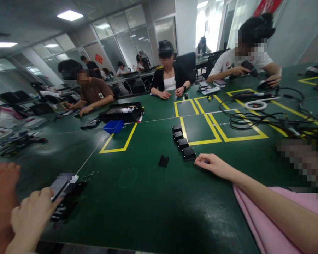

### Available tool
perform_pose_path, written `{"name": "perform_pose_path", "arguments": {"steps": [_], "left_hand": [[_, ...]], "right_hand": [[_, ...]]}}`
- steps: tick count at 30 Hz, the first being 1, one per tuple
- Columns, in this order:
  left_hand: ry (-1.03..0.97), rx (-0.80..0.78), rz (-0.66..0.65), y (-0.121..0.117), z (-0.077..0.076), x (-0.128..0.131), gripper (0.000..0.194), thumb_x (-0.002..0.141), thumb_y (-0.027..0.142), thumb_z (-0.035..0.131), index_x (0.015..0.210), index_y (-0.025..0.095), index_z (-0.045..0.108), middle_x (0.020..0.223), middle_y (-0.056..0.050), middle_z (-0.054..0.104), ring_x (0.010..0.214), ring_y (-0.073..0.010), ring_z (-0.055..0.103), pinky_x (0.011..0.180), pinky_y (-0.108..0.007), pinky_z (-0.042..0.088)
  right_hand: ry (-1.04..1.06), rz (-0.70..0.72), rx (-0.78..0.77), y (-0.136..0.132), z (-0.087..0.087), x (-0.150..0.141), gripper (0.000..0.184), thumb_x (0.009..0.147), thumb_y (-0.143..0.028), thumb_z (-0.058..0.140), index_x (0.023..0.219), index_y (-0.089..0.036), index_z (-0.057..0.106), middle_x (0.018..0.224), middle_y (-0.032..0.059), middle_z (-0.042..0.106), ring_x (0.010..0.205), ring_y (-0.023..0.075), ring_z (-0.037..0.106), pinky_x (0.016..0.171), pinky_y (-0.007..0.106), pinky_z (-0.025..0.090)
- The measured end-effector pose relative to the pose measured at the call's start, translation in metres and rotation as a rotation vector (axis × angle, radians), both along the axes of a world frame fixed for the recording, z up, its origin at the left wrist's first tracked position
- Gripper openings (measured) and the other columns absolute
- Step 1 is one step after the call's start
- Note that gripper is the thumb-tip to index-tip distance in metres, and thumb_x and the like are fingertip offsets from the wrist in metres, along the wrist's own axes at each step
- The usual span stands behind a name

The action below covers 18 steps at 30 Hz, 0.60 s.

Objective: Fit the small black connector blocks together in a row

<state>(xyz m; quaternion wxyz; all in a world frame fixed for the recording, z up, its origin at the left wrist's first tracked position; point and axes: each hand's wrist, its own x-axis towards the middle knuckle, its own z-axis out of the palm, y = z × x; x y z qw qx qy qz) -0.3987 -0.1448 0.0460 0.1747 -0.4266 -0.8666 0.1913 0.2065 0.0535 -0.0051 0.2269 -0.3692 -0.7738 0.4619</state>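
Observation:
At the lower left, my left hand [33,213] has its fingers curled over the near end of a flat, light grey rectangular piece [60,186], whose upper part is blurred. Dark strips with small white parts [62,208] lie under and beside it on the green table. My right hand [209,164] rests farther forward, to the right of centre, with bent fingers pressed together. Its fingertips are at the nearest of several black blocks [188,153] set in a row. Whether anything is in those fingers cannot be made out. A small black plate [163,161] lies left of the row.
Yellow tape rectangles [204,142] mark the green table [137,211]. A blue tray [113,126] sits by a stack of black frames [123,111]. Black cables [243,120] spread at the right. Several people sit across the table; a pink cloth [257,208] is lower right.

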Motion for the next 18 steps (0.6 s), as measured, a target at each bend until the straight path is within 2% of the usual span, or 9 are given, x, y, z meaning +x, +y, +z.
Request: {"name": "perform_pose_path", "arguments": {"steps": [3,8,18], "left_hand": [[0.064,-0.075,-0.019,0.006,0.002,0.011,0.038,0.095,0.042,0.022,0.104,0.015,0.048,0.103,-0.012,0.055,0.096,-0.0316,0.056,0.071,-0.035,0.038],[0.004,-0.113,0.002,0.012,0.006,0.014,0.034,0.096,0.035,0.024,0.105,0.015,0.049,0.105,-0.012,0.057,0.096,-0.0309,0.057,0.069,-0.034,0.037],[-0.033,-0.125,0.083,0.017,0.006,0.014,0.039,0.095,0.040,0.022,0.107,0.017,0.051,0.107,-0.013,0.057,0.096,-0.0318,0.058,0.070,-0.035,0.035]], "right_hand": [[-0.001,-0.004,0.008,0.000,0.000,0.000,0.038,0.086,-0.051,0.049,0.089,-0.017,0.065,0.074,0.0002,0.056,0.067,0.0130,0.047,0.063,0.027,0.036],[0.006,-0.010,0.008,0.000,-0.002,0.000,0.037,0.086,-0.051,0.049,0.088,-0.017,0.065,0.074,0.0000,0.056,0.066,0.0127,0.046,0.062,0.026,0.035],[-0.004,-0.004,0.013,0.000,-0.002,0.001,0.038,0.087,-0.051,0.048,0.088,-0.017,0.065,0.076,0.0004,0.058,0.067,0.0129,0.047,0.064,0.027,0.036]]}}
